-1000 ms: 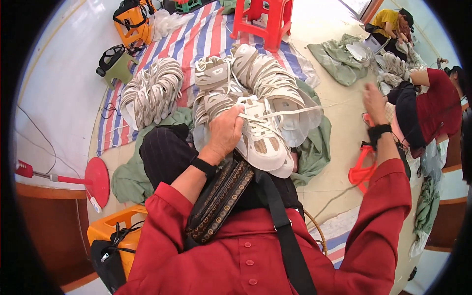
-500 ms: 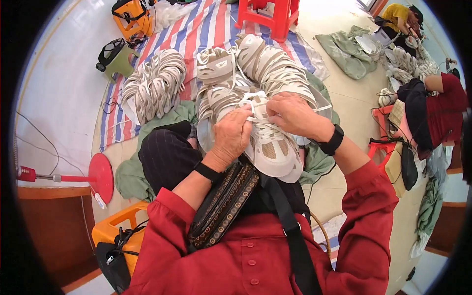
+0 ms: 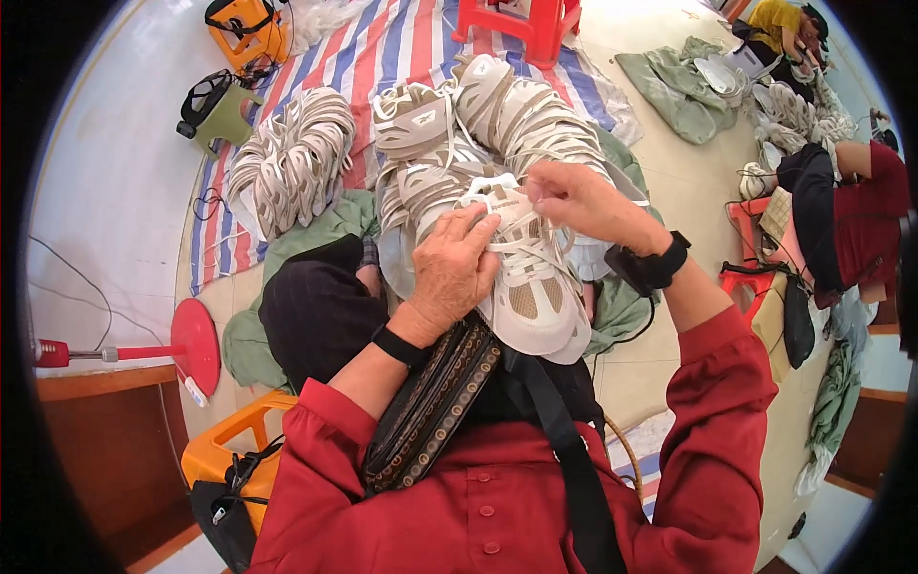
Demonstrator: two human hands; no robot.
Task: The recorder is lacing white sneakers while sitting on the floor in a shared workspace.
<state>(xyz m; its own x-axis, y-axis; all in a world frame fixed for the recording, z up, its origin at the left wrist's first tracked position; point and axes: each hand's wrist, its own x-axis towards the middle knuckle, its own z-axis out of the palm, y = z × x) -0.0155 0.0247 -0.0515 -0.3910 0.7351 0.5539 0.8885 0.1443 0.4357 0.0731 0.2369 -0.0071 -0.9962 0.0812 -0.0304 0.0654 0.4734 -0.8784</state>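
Observation:
A beige and white sneaker (image 3: 528, 311) lies in front of me with its toe toward my body. White laces (image 3: 521, 258) cross its front below the tongue. My left hand (image 3: 453, 260) grips the sneaker's left side, its fingers bent over the eyelet edge beside the tongue. Just above the right side of the sneaker's collar, my right hand (image 3: 591, 209) is closed in a pinch. What its fingertips hold, if anything, is hidden. Behind the sneaker, similar shoes stand packed in a curved row (image 3: 540, 120), and another sneaker (image 3: 413, 120) lies at its left.
Another bundle of shoes (image 3: 295, 158) sits on the striped sheet (image 3: 387, 43) at the left. A red stool (image 3: 521, 24) stands at the back. A black patterned bag (image 3: 435, 407) rests on my lap. Co-workers sit at the right, one on a red stool (image 3: 751, 215).
My right hand has lifted slightly away from the laces, and its wrist has turned. My left hand has shifted from the laces onto the sneaker's side. The view has shifted slightly.

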